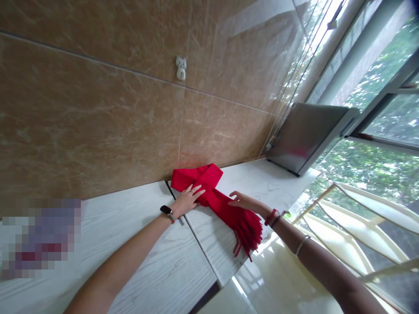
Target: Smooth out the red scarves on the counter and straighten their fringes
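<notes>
Hands apart from one another, both over the counter [127, 213]. Left hand [186, 201] lies palm down on the red scarf [216, 201], fingers extended and a little spread; a ring shows on one finger, and a dark-faced watch [167, 212] sits on the wrist. Right hand [244, 203] is by the upper right side of the scarf's tail, fingers parted and loosely bent, not closed on anything (contact with the cloth: cannot tell from this angle).

Scarf position: just below centre of frame, near the foot of the brown tiled wall [98, 113]. Its upper part is folded, one band crossing over another; the tail runs toward the lower right and ends in a fringe [248, 231] near the counter's front edge, strands uneven.

Counter surface is white with a wood-like grain; a dark seam [199, 244] runs diagonally, left of the scarf. Right wrist bears a red bracelet [272, 217]; a pale bangle [303, 245] is farther up the forearm.

Surroundings: white cat-shaped figure [181, 68] on the wall, upper centre; grey box-shaped appliance [304, 135] at right; cream tiered rack [356, 235], lower right, before the window [393, 117].
</notes>
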A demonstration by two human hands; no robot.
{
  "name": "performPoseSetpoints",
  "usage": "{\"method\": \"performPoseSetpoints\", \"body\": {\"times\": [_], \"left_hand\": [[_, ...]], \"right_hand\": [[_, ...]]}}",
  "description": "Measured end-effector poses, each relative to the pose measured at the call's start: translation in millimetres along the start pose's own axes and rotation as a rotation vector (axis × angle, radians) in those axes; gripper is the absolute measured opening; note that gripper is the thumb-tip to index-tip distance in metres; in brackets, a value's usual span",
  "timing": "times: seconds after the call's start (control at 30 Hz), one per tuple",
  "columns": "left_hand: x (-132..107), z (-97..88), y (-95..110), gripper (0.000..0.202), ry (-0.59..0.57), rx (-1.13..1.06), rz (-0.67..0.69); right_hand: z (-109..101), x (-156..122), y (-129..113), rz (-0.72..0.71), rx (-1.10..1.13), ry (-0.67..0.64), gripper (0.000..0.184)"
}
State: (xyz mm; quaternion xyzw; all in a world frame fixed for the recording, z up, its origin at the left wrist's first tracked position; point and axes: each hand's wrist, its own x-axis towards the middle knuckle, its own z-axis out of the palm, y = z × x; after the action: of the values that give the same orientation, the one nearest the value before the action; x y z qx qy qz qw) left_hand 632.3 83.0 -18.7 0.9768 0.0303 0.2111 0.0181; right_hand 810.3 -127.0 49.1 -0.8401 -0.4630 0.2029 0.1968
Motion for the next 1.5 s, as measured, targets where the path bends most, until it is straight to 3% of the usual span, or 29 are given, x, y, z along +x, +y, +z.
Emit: {"method": "performPoseSetpoints", "body": {"times": [0.1, 0.27, 0.37, 0.53, 0.63, 0.73, 0.93, 1.13, 1.23, 1.37, 1.5], "left_hand": [[-1, 2.5, 0, 0.058, 0.016, -0.005, -0.008], [-2, 2.9, 0, 0.056, 0.029, -0.027, -0.002], [-2, 1.2, 0, 0.056, 0.030, -0.044, 0.002], [-1, -3.0, 2, 0.054, 0.012, -0.057, 0.004], [-1, -5.8, 3, 0.051, 0.016, -0.043, 0.020], [-1, -7.2, 3, 0.051, 0.016, -0.029, 0.019], [-2, -5.1, 2, 0.052, 0.021, -0.021, 0.012], [-2, -6.9, 4, 0.051, 0.011, -0.028, -0.001], [-1, -9.3, 6, 0.048, 0.011, -0.026, -0.014], [-1, -10.8, 8, 0.044, 0.019, 0.013, -0.021], [-1, -10.6, 9, 0.042, 0.036, 0.053, 0.041]], "right_hand": [[5, -8, -8, -0.018, 0.010, -0.122, 0.020], [11, -20, -15, -0.109, 0.067, -0.120, 0.020], [12, -22, -15, -0.159, 0.053, -0.087, 0.029], [21, -18, -10, -0.132, -0.129, 0.022, 0.022], [22, -13, -10, -0.098, -0.195, 0.076, 0.028], [16, -7, -11, -0.014, -0.030, 0.014, 0.035], [6, -10, -6, 0.105, 0.430, -0.248, 0.021], [-23, -21, -3, 0.055, 0.641, -0.240, 0.027], [-36, -17, 0, 0.051, 0.451, -0.165, 0.031], [-21, -9, 15, 0.107, 0.123, -0.129, 0.026], [-12, -13, 29, 0.090, 0.231, -0.145, 0.016]]}}
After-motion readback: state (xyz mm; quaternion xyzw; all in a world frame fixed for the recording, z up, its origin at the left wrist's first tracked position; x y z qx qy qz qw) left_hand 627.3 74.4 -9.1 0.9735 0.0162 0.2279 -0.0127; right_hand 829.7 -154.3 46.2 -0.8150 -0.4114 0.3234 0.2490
